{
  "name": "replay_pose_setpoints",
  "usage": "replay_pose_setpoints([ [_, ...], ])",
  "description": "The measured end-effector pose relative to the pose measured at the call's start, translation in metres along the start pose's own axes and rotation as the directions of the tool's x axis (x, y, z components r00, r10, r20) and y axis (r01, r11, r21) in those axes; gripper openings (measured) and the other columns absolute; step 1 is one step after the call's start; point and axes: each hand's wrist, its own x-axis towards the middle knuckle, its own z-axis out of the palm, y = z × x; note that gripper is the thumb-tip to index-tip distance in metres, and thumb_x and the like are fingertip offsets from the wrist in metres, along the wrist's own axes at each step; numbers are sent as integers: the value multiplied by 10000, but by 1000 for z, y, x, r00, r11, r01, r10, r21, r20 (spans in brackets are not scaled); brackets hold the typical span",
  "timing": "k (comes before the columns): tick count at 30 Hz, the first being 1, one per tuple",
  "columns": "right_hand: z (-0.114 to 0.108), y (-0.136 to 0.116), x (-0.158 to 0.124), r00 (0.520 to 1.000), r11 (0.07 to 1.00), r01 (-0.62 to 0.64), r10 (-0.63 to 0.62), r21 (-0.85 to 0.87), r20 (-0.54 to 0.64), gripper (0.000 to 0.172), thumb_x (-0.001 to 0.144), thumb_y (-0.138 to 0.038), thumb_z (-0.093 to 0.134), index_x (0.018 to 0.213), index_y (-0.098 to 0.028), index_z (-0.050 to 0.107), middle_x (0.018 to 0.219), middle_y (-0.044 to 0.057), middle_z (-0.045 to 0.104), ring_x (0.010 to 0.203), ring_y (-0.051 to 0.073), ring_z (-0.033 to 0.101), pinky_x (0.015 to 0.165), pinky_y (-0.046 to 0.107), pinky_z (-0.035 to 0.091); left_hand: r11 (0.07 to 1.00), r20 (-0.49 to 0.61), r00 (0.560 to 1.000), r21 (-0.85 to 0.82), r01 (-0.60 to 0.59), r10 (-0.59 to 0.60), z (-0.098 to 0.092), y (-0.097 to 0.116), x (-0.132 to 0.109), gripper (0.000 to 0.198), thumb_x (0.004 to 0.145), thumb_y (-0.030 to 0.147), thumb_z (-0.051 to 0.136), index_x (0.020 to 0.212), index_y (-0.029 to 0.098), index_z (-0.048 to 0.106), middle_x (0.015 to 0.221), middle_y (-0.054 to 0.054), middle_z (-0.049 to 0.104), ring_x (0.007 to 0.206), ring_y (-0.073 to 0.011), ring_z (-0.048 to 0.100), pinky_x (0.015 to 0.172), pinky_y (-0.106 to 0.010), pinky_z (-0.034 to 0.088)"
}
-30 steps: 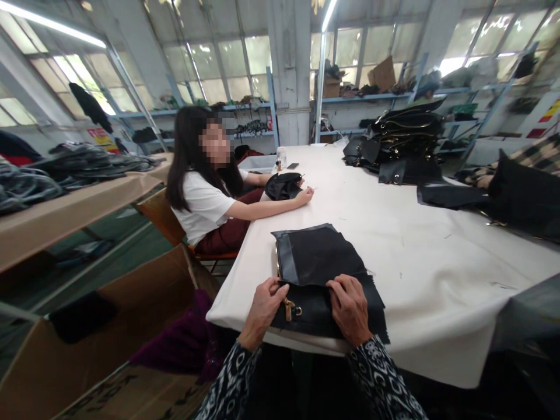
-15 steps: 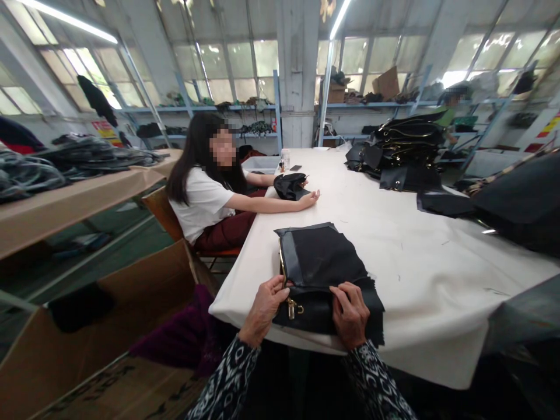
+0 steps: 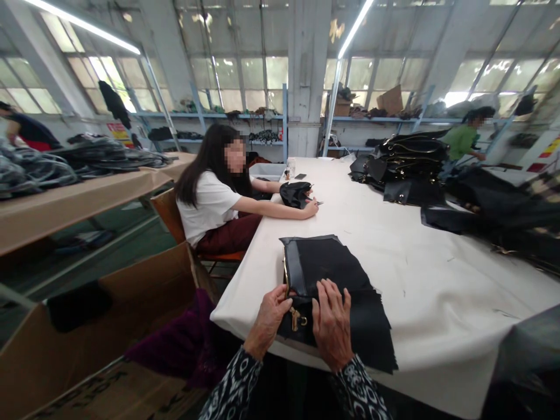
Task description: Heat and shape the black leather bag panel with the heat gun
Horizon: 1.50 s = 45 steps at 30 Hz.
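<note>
A black bag piece lies at the near corner of the white-covered table, with a gold zipper along its left edge and a gold clasp at its lower left. My left hand pinches the piece's left edge by the zipper, just above the clasp. My right hand rests on top of the piece, right of the clasp, its fingers stretched out and pressing on the material. What lies under the right palm is hidden.
Across the table corner, a seated person handles a black piece with a small tool. Stacked black bags stand at the back right. A cardboard box with purple cloth sits at lower left. Another person is behind the stack.
My right hand has let go of its pinch, moved left toward the clasp and flattened onto the bag piece. The left hand keeps its hold. The view has tilted up slightly.
</note>
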Motion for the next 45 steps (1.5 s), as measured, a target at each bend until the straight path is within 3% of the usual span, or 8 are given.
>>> replay_pose_setpoints([
  [7, 10, 14, -40, 993, 989, 117, -114, -92, 33, 400, 940, -179, 337, 1320, -92, 428, 1322, 154, 509, 1258, 278, 411, 1050, 469, 242, 1000, 15, 1000, 21, 10, -11, -1, 1, 4, 296, 701, 127, 576, 993, 126, 627, 925, -65, 703, 884, -195, 638, 787, -267, 462],
  [14, 15, 23, -56, 981, 964, 194, -191, -183, 30, 417, 961, -242, 331, 1314, -48, 436, 1341, 158, 487, 1256, 282, 404, 1036, 427, 270, 995, 252, 967, -80, 67, -45, -3, 12, 9, 384, 690, 119, 543, 1067, 108, 613, 981, -92, 687, 893, -222, 623, 756, -294, 464],
  [23, 11, 15, -58, 990, 983, 122, -111, -140, 81, 438, 934, -164, 373, 1357, -51, 375, 1387, 154, 426, 1318, 264, 310, 1067, 431, 262, 994, 132, 989, 94, 59, -71, 2, 5, 14, 343, 614, 70, 507, 932, 99, 633, 803, -43, 694, 766, -197, 627, 685, -264, 452],
  [29, -10, 14, -59, 976, 984, 143, -123, -104, 179, 431, 924, -118, 374, 1353, -75, 385, 1375, 137, 454, 1302, 262, 342, 1068, 442, 232, 993, 174, 983, 111, 37, -56, -2, 4, 14, 338, 622, 66, 490, 928, 108, 625, 819, -38, 691, 760, -182, 617, 678, -258, 448],
  [33, -30, 14, -22, 988, 994, 108, -105, -16, 116, 270, 929, -103, 360, 984, -149, 620, 962, 73, 681, 957, 209, 595, 960, 391, 322, 993, 181, 982, 115, 30, -51, -4, 1, 16, 356, 626, 63, 485, 951, 111, 621, 848, -42, 691, 789, -189, 620, 707, -269, 450],
  [36, -42, 16, 31, 994, 997, 68, -65, -36, 88, 300, 921, -153, 414, 665, -180, 568, 595, 20, 601, 596, 172, 559, 711, 317, 383, 993, 187, 982, 117, 18, -40, -5, -3, 18, 368, 627, 79, 502, 975, 109, 619, 883, -52, 692, 840, -210, 621, 749, -289, 454],
  [41, -41, 9, 134, 995, 999, 51, -52, -19, -82, 259, 930, -191, 413, 716, -183, 560, 666, 38, 623, 626, 175, 561, 628, 282, 343, 992, 219, 975, 125, 5, -32, -9, -6, 20, 387, 641, 133, 539, 1019, 119, 623, 930, -58, 700, 894, -236, 620, 803, -317, 455],
  [45, -8, -14, 194, 972, 996, 69, -53, 62, -229, 261, 953, -184, 334, 828, -161, 562, 762, 62, 639, 727, 174, 586, 675, 262, 361, 996, 241, 970, 90, -26, 4, -10, -3, 19, 359, 670, 167, 596, 1024, 138, 649, 969, -55, 702, 926, -249, 612, 857, -330, 442],
])
